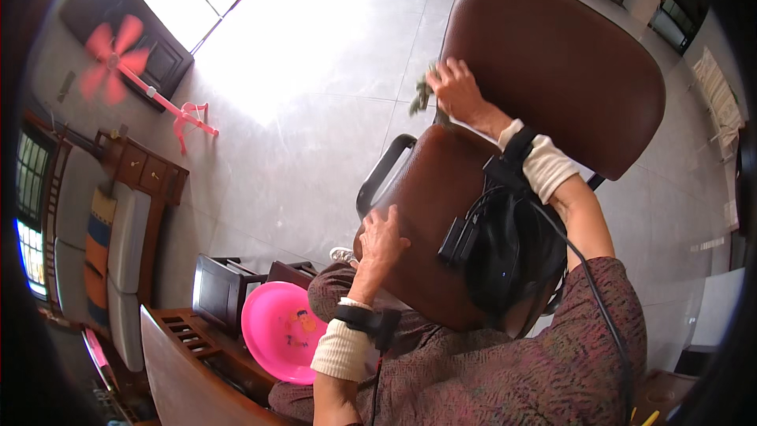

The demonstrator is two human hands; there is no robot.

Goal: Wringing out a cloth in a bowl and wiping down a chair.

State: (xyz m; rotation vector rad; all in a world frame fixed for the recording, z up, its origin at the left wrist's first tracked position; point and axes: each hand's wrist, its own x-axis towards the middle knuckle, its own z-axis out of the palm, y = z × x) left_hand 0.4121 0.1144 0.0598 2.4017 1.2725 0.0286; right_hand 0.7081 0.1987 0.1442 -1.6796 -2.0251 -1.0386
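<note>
A chair with a brown leather-look backrest (556, 65) and a matching seat (414, 242) stands before me. My right hand (458, 90) is at the left edge of the backrest, low down, with a greenish cloth (421, 97) bunched in its fingers. Part of the cloth hangs past the edge, slightly blurred. My left hand (381, 239) rests on the side of the seat, fingers spread and nothing in them. Beside it curves the chair's black armrest (378, 180). On the seat lies a black bag (508, 266) with cables and a small black device (458, 242).
A pink plastic basin (284, 331) sits at lower left, near a dark stool (219, 293) and a wooden table edge (183, 361). Farther left are a pink standing fan (168, 103) and a cushioned wooden sofa (127, 236). A black cable (591, 284) runs along my right arm.
</note>
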